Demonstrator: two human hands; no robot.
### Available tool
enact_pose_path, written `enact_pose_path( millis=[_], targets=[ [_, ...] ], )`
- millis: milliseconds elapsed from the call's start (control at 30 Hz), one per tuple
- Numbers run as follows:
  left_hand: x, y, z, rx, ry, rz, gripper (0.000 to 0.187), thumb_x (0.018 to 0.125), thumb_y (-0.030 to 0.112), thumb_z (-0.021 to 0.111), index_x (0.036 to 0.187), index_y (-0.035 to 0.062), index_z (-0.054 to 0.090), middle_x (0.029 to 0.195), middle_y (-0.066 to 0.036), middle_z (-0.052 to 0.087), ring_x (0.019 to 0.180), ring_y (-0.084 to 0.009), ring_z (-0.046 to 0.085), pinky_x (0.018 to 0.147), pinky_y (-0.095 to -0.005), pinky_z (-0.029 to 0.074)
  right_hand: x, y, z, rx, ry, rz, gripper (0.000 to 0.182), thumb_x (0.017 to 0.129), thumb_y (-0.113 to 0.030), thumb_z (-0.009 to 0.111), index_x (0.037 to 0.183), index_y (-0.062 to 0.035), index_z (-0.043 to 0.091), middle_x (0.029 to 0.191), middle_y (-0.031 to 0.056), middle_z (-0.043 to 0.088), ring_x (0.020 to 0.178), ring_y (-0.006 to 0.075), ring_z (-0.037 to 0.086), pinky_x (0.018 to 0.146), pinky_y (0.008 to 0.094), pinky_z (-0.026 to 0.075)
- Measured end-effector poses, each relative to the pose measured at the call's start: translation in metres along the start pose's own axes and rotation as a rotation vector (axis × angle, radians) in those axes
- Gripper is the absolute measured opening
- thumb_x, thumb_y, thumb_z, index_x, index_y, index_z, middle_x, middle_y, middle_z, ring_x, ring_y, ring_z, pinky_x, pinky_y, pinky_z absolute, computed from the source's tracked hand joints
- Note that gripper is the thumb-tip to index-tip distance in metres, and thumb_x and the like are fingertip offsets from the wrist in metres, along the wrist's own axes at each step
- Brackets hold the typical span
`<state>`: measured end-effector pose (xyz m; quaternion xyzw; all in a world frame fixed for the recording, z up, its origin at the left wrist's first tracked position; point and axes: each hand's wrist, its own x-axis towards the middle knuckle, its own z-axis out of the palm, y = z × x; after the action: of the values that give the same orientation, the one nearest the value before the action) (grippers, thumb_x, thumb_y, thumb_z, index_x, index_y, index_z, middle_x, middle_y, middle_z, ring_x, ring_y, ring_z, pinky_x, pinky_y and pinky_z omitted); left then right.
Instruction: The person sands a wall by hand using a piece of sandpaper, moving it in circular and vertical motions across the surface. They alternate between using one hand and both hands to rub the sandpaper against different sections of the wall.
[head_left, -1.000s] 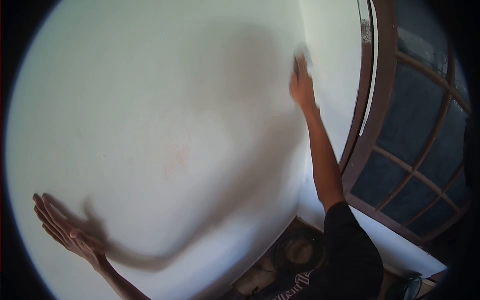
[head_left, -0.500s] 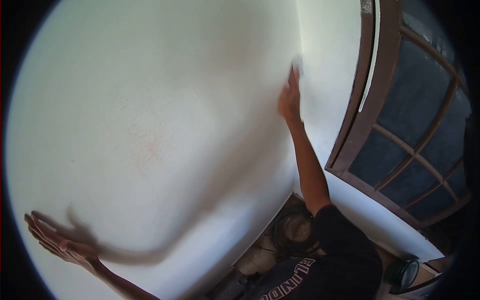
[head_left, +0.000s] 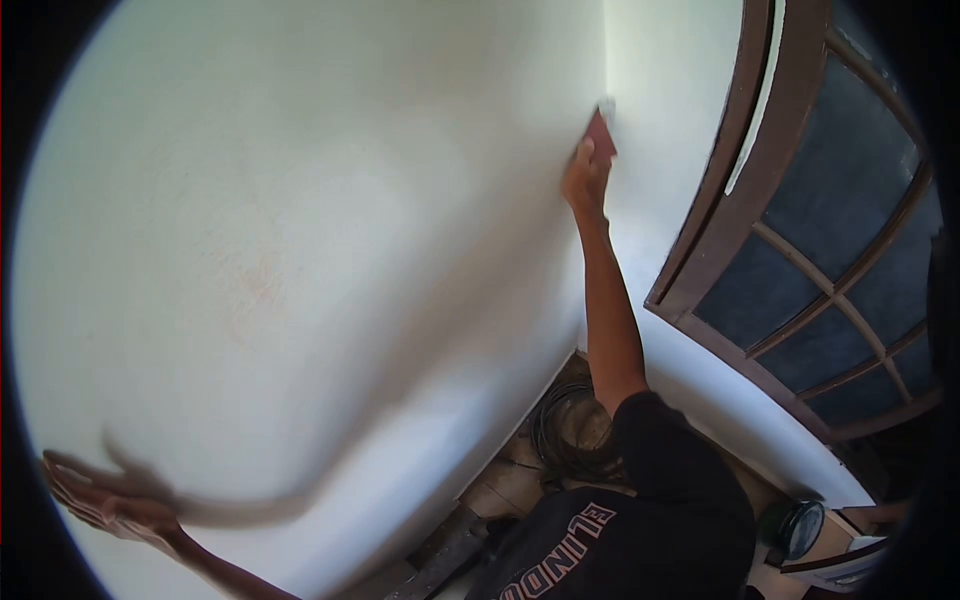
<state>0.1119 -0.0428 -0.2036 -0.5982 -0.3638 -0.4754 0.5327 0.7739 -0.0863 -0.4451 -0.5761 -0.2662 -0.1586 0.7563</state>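
Note:
My right hand is raised to the corner of the white wall, its fingers closed round a flat reddish-brown piece that looks like sandpaper. The top edge of the piece is near the corner line. At the lower left, my left hand is stretched out with extended fingers, against or very close to the wall, and nothing shows in it. A faint reddish speckled patch marks the wall between the hands.
A brown-framed window with dark panes stands on the right. Coiled black cable or hose lies on the floor at the wall's foot. A dark round container is at the lower right.
The reddish-brown piece now shows its flat face, as my right hand has turned and moved slightly down. My left hand appears a little lower and farther left as the view shifts.

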Motion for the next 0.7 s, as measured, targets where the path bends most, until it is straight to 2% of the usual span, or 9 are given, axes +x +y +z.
enact_pose_path(
  millis=[133,233,333,367,433,533,567,667,700],
  targets=[
    [0.0,0.004,0.002,0.002,0.013,-0.03,0.111,0.081,0.083,-0.012,0.15,0.0139,0.041,0.153,-0.012,0.042,0.143,-0.0324,0.035,0.121,-0.0512,0.021,0.001,-0.033,-0.007,-0.006,-0.133,0.181,0.051,0.097,-0.018,0.035,0.139,0.008,0.044,0.146,0.0298,0.042,0.141,0.0419,0.036,0.117,0.0449,0.028],
    [-0.001,0.001,0.003,-0.039,0.006,-0.012,0.111,0.082,0.083,-0.012,0.15,0.0145,0.041,0.153,-0.012,0.042,0.143,-0.0321,0.035,0.12,-0.0521,0.022,0.054,-0.066,0.012,-0.197,-0.05,0.118,0.048,0.099,-0.028,0.043,0.121,0.0137,0.05,0.114,0.0346,0.061,0.103,0.049,0.059,0.092,0.0527,0.043],
    [-0.004,-0.013,0.008,-0.038,-0.001,0.027,0.11,0.082,0.083,-0.012,0.15,0.0146,0.042,0.153,-0.012,0.042,0.143,-0.0317,0.036,0.12,-0.0525,0.023,0.038,-0.048,0.001,-0.237,0.005,0.114,0.045,0.098,-0.032,0.041,0.111,0.0078,0.059,0.099,0.0285,0.065,0.088,0.0437,0.058,0.087,0.0484,0.045],
    [-0.003,-0.011,0.008,-0.021,0.009,0.028,0.109,0.083,0.082,-0.012,0.149,0.0146,0.042,0.152,-0.012,0.043,0.142,-0.0315,0.037,0.12,-0.0524,0.023,0.017,-0.03,-0.009,-0.129,0.001,0.069,0.049,0.098,-0.031,0.039,0.122,0.0071,0.058,0.112,0.0287,0.065,0.106,0.0448,0.058,0.096,0.0488,0.043],
    [-0.004,-0.008,0.005,0.002,0.026,0.019,0.109,0.083,0.081,-0.012,0.149,0.0138,0.043,0.152,-0.012,0.043,0.142,-0.0313,0.038,0.12,-0.0519,0.024,-0.017,-0.002,-0.024,-0.035,-0.062,0.304,0.049,0.097,-0.028,0.039,0.126,0.0069,0.057,0.123,0.0274,0.062,0.12,0.0437,0.054,0.102,0.0465,0.04],
    [-0.005,-0.007,0.007,-0.007,0.027,0.022,0.108,0.085,0.078,-0.013,0.148,0.0109,0.044,0.15,-0.013,0.046,0.14,-0.032,0.039,0.119,-0.0513,0.025,-0.007,-0.001,-0.02,0.087,-0.067,0.148,0.048,0.092,-0.018,0.041,0.134,0.0036,0.052,0.133,0.0286,0.055,0.131,0.0412,0.048,0.109,0.0455,0.037],
    [-0.008,-0.017,0.009,-0.011,0.017,0.031,0.107,0.086,0.077,-0.013,0.147,0.0095,0.044,0.149,-0.013,0.047,0.14,-0.0325,0.04,0.118,-0.0515,0.026,0.018,0.004,-0.017,-0.375,-0.191,-0.301,0.05,0.092,-0.017,0.042,0.138,0.0028,0.048,0.147,0.0311,0.039,0.146,0.0446,0.024,0.119,0.0488,0.019],
    [-0.012,-0.026,0.013,0.002,0.011,0.051,0.105,0.089,0.073,-0.013,0.144,0.0052,0.046,0.146,-0.015,0.049,0.138,-0.0339,0.042,0.117,-0.0512,0.027,0.038,-0.068,0.012,-0.169,-0.158,-0.322,0.043,0.092,-0.016,0.046,0.129,0.007,0.047,0.144,0.0345,0.037,0.145,0.0486,0.019,0.121,0.0479,0.016],
    [-0.012,-0.027,0.013,0.013,0.015,0.056,0.105,0.09,0.072,-0.013,0.144,0.0038,0.047,0.145,-0.015,0.05,0.138,-0.0344,0.042,0.117,-0.051,0.027,0.039,-0.075,0.008,0.005,-0.192,-0.189,0.052,0.094,-0.026,0.044,0.136,0.0045,0.039,0.149,0.0307,0.033,0.147,0.0439,0.018,0.121,0.0463,0.015]
  ],
)
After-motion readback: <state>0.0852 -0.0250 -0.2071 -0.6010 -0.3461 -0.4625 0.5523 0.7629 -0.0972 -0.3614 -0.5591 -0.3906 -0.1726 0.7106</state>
